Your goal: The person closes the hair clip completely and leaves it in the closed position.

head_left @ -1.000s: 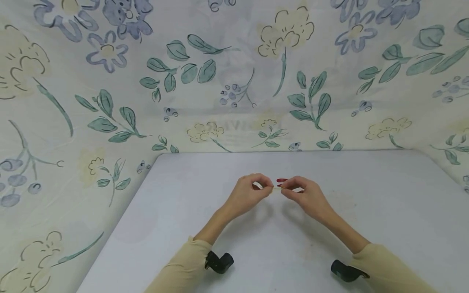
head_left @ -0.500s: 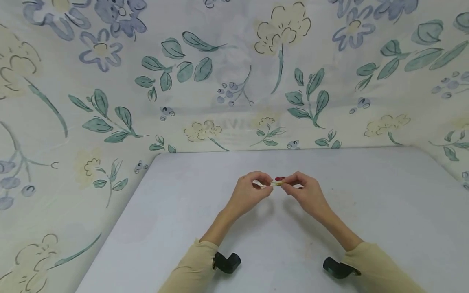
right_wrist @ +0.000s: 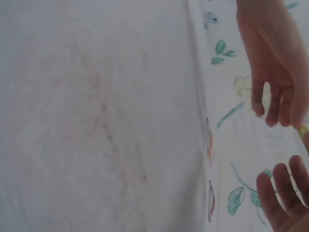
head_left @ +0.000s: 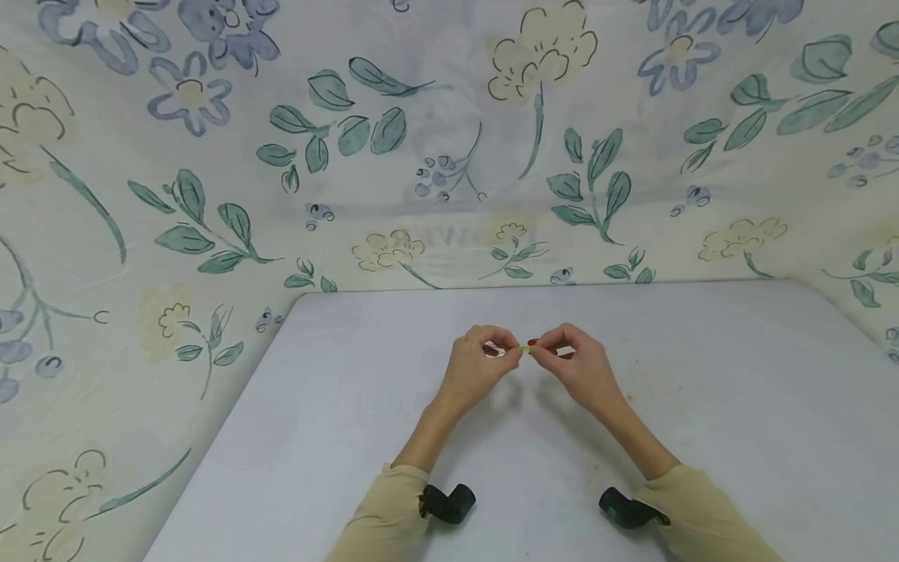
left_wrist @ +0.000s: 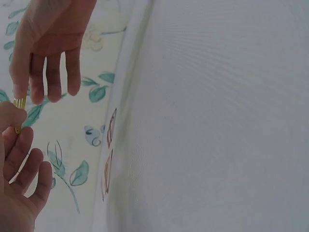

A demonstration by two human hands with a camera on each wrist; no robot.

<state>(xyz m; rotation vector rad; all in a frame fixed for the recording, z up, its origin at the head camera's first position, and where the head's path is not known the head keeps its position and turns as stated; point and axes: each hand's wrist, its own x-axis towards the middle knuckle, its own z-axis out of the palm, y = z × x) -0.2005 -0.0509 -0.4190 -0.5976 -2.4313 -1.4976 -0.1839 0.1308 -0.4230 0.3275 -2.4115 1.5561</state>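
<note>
Above the table, my left hand point(head_left: 485, 363) pinches one end of a small yellow strip point(head_left: 525, 349) between thumb and index finger. Thumb and index finger of my right hand point(head_left: 579, 367) pinch its other end, and the fingertips of both hands are close together. Pale lines run along the yellow strip point(left_wrist: 19, 103) in the left wrist view; its exact kind I cannot tell. At the edge of the right wrist view just a sliver of the yellow strip point(right_wrist: 302, 129) shows. Fingertips hide most of it.
A white table point(head_left: 337, 437) spreads beneath both hands, with a few faint brownish marks at its right. Cloth printed with flowers and leaves point(head_left: 449, 156) rises behind its far edge. Black wrist cameras point(head_left: 449, 503) stick out from beige sleeves point(head_left: 386, 515).
The fingertips have come closer together, and the right hand has shifted a little left. A yellow part came into sight at the right fingertips half a second ago and now lies between both hands.
</note>
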